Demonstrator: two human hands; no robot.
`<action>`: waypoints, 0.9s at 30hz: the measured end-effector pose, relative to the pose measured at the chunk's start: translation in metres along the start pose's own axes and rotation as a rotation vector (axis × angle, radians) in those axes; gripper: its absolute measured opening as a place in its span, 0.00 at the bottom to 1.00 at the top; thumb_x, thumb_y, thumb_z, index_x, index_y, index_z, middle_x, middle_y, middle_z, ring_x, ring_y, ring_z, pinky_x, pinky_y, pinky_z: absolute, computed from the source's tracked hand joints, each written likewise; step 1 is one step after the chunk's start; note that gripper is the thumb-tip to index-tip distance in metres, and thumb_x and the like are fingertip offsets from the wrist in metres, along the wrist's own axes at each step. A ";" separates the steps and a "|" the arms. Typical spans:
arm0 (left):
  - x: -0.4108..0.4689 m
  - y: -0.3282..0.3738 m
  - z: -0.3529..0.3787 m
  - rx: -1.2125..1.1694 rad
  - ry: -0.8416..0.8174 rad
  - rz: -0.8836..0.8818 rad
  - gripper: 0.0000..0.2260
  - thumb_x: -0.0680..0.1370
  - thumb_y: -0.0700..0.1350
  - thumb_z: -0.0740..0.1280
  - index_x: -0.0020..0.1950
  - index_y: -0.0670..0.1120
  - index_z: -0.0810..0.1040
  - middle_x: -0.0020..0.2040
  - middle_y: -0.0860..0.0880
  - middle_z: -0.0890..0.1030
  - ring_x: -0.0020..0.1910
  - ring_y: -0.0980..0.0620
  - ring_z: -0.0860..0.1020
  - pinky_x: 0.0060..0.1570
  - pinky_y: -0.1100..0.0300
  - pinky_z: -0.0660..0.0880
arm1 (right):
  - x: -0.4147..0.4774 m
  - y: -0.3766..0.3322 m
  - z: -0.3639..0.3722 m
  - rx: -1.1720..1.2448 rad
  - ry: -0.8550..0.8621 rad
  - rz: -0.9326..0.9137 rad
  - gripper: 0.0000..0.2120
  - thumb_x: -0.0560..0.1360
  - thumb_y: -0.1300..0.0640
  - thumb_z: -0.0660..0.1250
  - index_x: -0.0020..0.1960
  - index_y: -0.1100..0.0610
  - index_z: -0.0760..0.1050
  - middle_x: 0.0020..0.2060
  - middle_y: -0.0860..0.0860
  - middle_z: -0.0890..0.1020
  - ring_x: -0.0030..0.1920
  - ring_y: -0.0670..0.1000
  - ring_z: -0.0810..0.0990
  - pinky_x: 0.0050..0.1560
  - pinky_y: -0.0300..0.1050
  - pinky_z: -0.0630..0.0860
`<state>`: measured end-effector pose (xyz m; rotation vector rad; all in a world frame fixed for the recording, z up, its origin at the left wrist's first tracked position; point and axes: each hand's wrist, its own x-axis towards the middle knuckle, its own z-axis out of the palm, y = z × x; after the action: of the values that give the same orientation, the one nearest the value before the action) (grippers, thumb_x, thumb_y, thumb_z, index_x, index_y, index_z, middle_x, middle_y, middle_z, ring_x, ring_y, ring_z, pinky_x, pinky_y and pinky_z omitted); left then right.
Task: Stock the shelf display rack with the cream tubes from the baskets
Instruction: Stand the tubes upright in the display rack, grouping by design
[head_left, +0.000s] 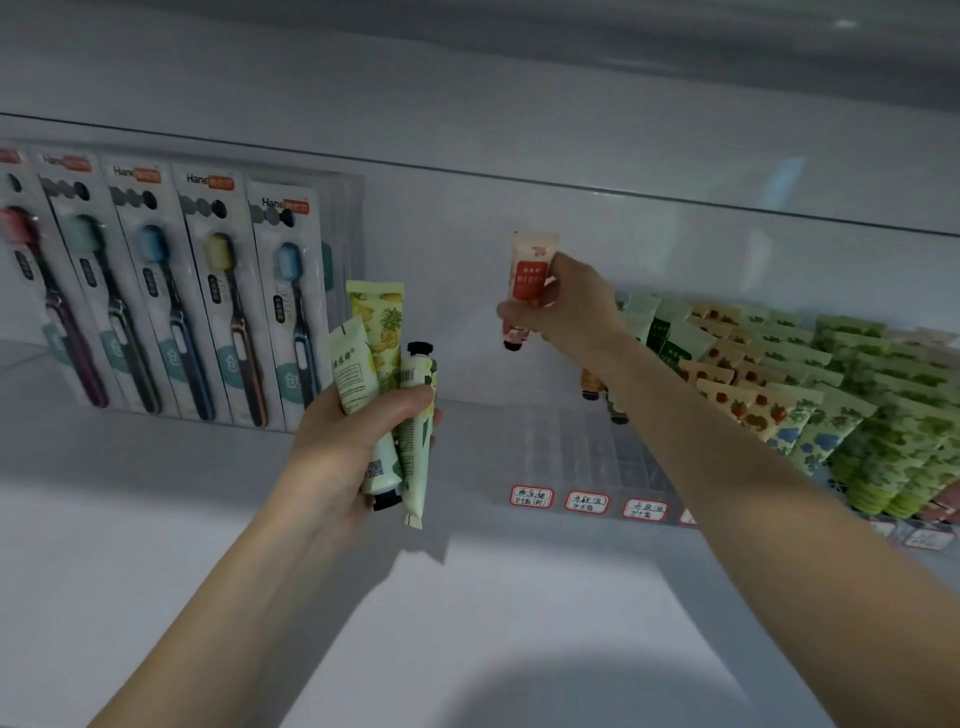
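The right hand (566, 306) pinches a red-labelled cream tube (530, 275), cap down, above the left end of the display rack (587, 452). Left of the rack, the left hand (353, 441) grasps three pale tubes (363, 374). Stocked tubes (831, 395) fill the rack's right side.

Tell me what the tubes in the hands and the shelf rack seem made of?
The red-labelled tube in the right hand looks like soft printed plastic: flat crimped end. The tubes in the left hand look alike, with black caps, probably hard plastic. The rack seems clear plastic; the shelf shows through.
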<state>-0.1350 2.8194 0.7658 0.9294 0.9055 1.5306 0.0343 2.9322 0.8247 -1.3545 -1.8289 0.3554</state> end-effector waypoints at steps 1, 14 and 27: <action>0.002 0.000 0.002 0.005 -0.001 -0.003 0.06 0.69 0.36 0.69 0.45 0.42 0.78 0.33 0.48 0.81 0.32 0.53 0.80 0.33 0.61 0.78 | 0.004 0.002 -0.001 -0.005 0.018 0.011 0.12 0.70 0.53 0.72 0.49 0.56 0.74 0.38 0.49 0.79 0.34 0.43 0.75 0.37 0.34 0.71; 0.013 -0.016 0.003 0.025 0.041 -0.076 0.03 0.73 0.35 0.68 0.45 0.42 0.78 0.32 0.48 0.81 0.31 0.54 0.80 0.32 0.62 0.78 | 0.005 0.023 0.014 -0.126 -0.045 0.137 0.12 0.72 0.57 0.70 0.46 0.67 0.78 0.42 0.61 0.83 0.43 0.59 0.82 0.48 0.56 0.79; 0.016 -0.008 0.011 0.053 -0.011 -0.079 0.04 0.73 0.36 0.68 0.46 0.42 0.79 0.35 0.47 0.81 0.33 0.54 0.81 0.34 0.60 0.79 | -0.001 0.030 0.022 -0.162 -0.091 0.112 0.08 0.74 0.57 0.68 0.41 0.61 0.75 0.35 0.55 0.79 0.35 0.51 0.77 0.37 0.43 0.75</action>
<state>-0.1241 2.8374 0.7648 0.9288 0.9681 1.4391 0.0384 2.9477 0.7909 -1.5796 -1.8941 0.3385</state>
